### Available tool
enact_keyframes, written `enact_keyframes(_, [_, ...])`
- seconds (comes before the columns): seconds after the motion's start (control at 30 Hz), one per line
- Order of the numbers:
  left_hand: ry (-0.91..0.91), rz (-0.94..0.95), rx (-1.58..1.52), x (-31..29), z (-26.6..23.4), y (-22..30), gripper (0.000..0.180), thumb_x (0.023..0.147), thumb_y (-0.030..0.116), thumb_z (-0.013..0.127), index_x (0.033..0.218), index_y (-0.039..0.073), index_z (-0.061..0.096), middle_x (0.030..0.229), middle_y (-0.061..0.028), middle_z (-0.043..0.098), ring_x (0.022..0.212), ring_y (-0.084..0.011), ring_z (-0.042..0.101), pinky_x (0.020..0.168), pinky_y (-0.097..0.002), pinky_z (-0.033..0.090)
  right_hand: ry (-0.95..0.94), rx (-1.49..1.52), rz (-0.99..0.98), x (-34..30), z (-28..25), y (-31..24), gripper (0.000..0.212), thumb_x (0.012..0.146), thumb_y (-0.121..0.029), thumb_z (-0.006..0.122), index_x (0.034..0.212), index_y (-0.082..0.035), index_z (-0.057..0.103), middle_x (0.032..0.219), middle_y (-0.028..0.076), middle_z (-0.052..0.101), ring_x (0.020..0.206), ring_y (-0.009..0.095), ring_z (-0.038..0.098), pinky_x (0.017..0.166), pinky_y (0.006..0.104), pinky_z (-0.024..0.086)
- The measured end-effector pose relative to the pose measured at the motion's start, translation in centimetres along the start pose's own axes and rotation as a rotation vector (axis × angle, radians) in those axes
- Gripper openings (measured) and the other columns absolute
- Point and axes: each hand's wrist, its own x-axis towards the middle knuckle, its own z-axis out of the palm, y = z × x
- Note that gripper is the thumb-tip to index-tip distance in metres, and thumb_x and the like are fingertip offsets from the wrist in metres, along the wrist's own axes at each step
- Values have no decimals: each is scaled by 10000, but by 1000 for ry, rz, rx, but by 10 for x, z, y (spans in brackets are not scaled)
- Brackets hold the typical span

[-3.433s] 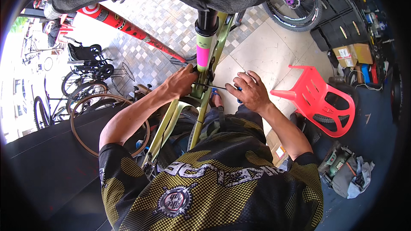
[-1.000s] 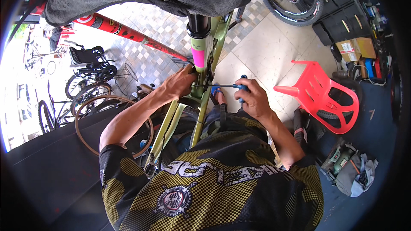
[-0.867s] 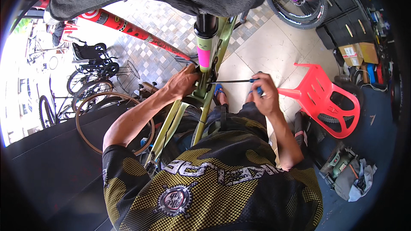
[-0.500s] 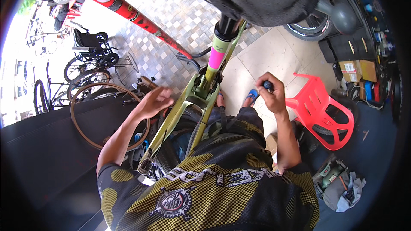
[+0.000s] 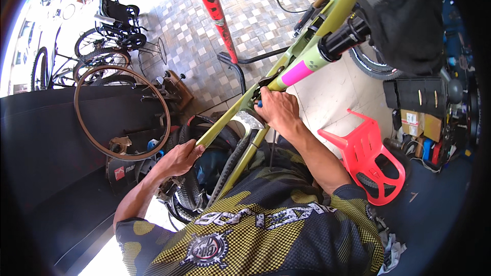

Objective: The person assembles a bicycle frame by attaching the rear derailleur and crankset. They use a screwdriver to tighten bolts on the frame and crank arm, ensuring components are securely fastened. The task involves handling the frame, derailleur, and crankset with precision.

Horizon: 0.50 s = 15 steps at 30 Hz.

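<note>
A green bicycle frame [image 5: 223, 121] with a pink band on its seat tube [image 5: 298, 72] runs slantwise in front of me. My left hand [image 5: 179, 160] is closed around the frame's left rear stay. My right hand [image 5: 279, 108] is closed and pressed against the pivot area below the seat tube. A small tool with a blue end [image 5: 259, 103] shows by its fingers, but the rest is hidden in the hand. A black seatpost [image 5: 343, 40] rises from the seat tube. Between the stays sits a rear tyre [image 5: 228, 166].
A red post [image 5: 216, 13] with a black base stands beyond the frame. At left, a brown-walled tyre [image 5: 77, 110] leans by a black padded surface [image 5: 38, 138]. A red plastic chair [image 5: 360, 145] lies at right near cardboard boxes [image 5: 411, 121]. Several bicycles [image 5: 94, 46] stand far left.
My right hand has moved left with the tool, onto the frame's pivot area. My left hand has come down and taken hold of the stay. The view has turned, and the frame appears tilted further right.
</note>
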Motion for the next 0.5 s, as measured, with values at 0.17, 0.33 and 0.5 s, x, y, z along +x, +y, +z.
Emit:
enact_keyframes(0.17, [-8, 9, -16, 3, 1, -6, 568, 1134, 537, 405, 977, 7, 534, 734, -234, 562, 692, -443, 593, 657, -528, 425, 57, 28, 13, 4, 20, 3, 347, 868, -345, 810, 996, -66, 650, 830, 153, 772, 818, 353, 776, 749, 465, 616])
enact_keyframes(0.33, [-8, 31, -22, 3, 1, -11, 581, 1129, 546, 412, 988, -1, 548, 744, -216, 578, 694, -406, 606, 657, -501, 439, 93, 148, 17, 1, 34, 9, 309, 880, -343, 771, 1008, -80, 671, 855, 151, 765, 843, 380, 752, 756, 508, 580])
enact_keyframes(0.5, [-2, 49, -2, 4, 3, -17, 589, 1127, 550, 420, 1001, -4, 577, 743, -163, 600, 666, -300, 626, 637, -446, 466, 36, 129, 120, 2, 15, -10, 323, 887, -370, 755, 994, -78, 667, 875, 164, 774, 839, 373, 757, 767, 488, 590])
